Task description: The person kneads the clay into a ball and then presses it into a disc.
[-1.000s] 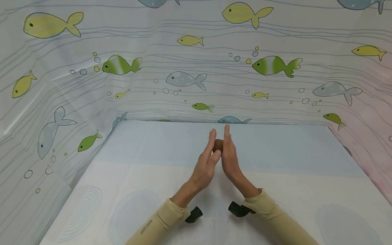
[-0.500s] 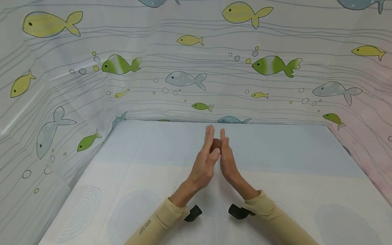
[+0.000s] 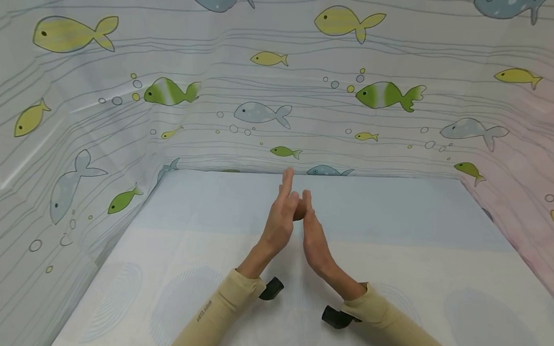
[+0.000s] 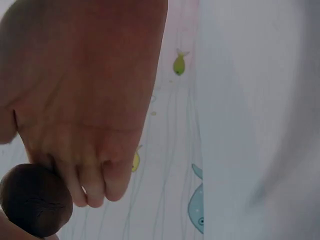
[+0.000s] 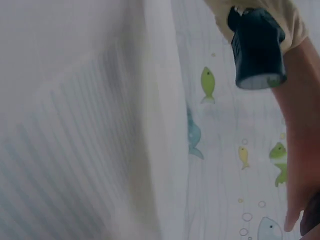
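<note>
Brown and round, a small ball (image 3: 298, 211) is sitting between the palms of the left hand (image 3: 278, 221) and the right hand (image 3: 313, 238), above the pale table (image 3: 399, 270) and near its far edge. Both hands are standing on edge, palms facing, fingers straight and close together rather than curled, so the ball is being pressed between flat palms and not gripped. The left hand is reaching a little further forward than the right.

Judging by its matt, slightly uneven surface in the left wrist view (image 4: 35, 200), the ball is probably something soft like clay or dough, light and easy to dent; that is a guess, since nothing is showing it giving way. Squeezed hard, it would likely flatten, and with open palms it could slip out the bottom. Holding it at the centre of the palms, with even pressure from both sides, looks like the safest way to keep it.

Much is being hidden. From the head camera only a sliver of the ball is peeking out between the hands. The left wrist view is showing the ball at the lower left corner, partly cut off by the frame, beside the fingers (image 4: 95, 180). The right wrist view is blurred: the black wrist camera (image 5: 257, 47) on the other sleeve is clear enough, but the ball is only a dark smudge at the lower right edge. The fish-patterned curtain (image 3: 265, 92) is closing off everything behind and beside the table.
</note>
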`<action>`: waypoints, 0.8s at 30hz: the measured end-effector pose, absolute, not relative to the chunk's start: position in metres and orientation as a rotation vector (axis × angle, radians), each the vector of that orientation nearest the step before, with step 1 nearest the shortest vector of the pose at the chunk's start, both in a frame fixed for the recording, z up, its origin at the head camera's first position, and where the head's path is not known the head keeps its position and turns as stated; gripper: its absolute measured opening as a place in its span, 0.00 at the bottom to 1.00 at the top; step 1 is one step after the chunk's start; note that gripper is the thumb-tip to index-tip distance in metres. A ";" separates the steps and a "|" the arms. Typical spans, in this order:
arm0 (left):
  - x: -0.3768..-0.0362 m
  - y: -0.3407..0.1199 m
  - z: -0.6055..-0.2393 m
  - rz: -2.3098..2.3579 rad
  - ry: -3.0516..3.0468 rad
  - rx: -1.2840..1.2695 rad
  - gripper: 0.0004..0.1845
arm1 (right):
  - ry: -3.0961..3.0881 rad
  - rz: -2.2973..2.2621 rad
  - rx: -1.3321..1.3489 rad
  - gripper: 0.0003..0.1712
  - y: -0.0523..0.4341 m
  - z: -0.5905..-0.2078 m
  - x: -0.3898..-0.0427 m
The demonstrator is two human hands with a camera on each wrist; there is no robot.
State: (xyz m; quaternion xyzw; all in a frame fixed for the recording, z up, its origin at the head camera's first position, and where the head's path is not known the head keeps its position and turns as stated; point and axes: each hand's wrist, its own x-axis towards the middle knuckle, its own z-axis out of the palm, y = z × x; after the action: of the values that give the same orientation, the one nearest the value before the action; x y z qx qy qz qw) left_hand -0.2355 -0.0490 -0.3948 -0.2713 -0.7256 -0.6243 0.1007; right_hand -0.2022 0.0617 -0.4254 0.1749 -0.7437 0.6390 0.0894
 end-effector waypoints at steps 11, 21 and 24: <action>-0.251 -0.064 -0.403 -1.985 -2.155 -0.728 0.36 | -2.278 1.894 0.619 0.32 0.050 -0.424 -0.170; -0.247 -0.060 -0.418 -2.052 -2.237 -0.785 0.36 | -2.202 1.878 0.598 0.32 0.055 -0.415 -0.178; -0.243 -0.059 -0.419 -2.043 -2.247 -0.805 0.35 | -2.210 1.870 0.571 0.32 0.056 -0.412 -0.183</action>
State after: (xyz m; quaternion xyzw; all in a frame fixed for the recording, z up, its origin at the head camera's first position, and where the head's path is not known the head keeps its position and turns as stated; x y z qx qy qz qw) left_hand -0.2434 -0.0593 -0.4191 -0.2561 -0.7152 -0.6503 -0.0002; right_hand -0.1834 0.0561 -0.4121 0.1927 -0.7456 0.6308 0.0953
